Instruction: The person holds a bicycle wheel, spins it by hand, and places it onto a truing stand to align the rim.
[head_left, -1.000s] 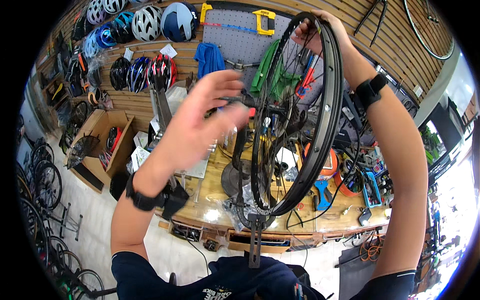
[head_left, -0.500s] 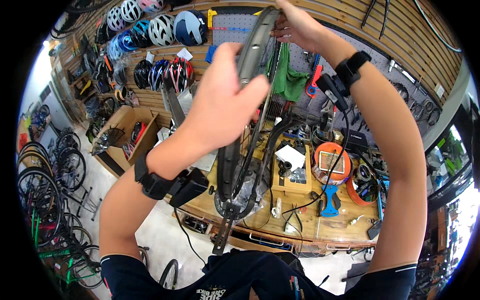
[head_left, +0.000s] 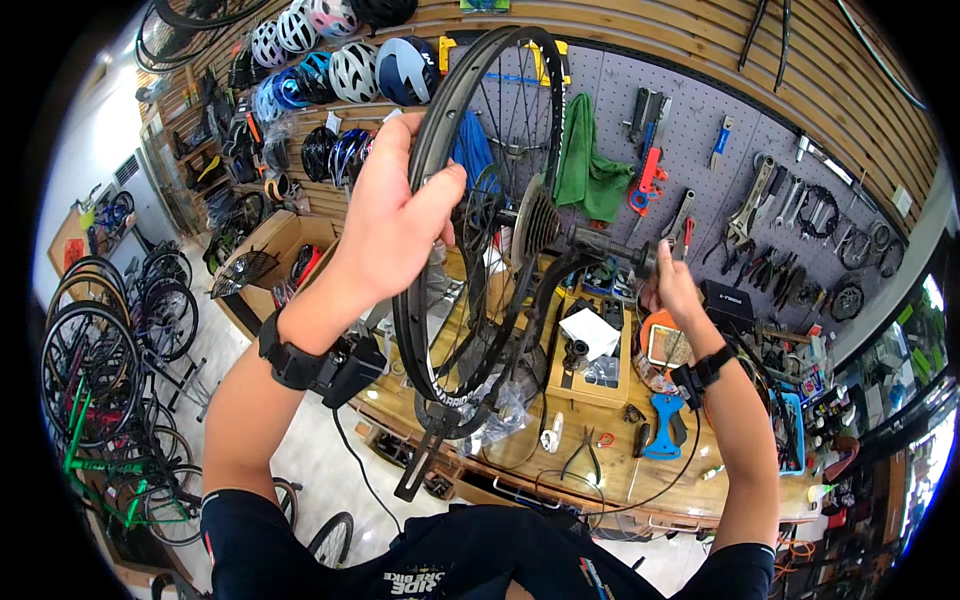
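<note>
A bare spoked bicycle wheel (head_left: 402,325) stands upright above the bench, with a cassette (head_left: 540,225) on its right side and a disc rotor near the hub. My left hand (head_left: 390,225) is closed round the left side of the rim, thumb along it. Around the lower part of the wheel is a black wheel truing stand (head_left: 548,300), with a slotted bar (head_left: 422,462) sticking out toward me. My right hand (head_left: 680,290) has its fingers closed on a dark knob (head_left: 650,258) at the stand's right end. Its fingertips are partly hidden.
On the wooden bench (head_left: 500,455) lie pliers (head_left: 582,455), a blue tool (head_left: 664,428), a cardboard tray (head_left: 590,385) of parts and a round orange container (head_left: 660,335). Behind hang a green cloth (head_left: 590,165) and wrenches (head_left: 750,200). Bicycles (head_left: 110,350) crowd the left.
My right hand has come down from the top of the rim to the knob on the right. My left hand has settled on the rim. The wheel now shows more from its side.
</note>
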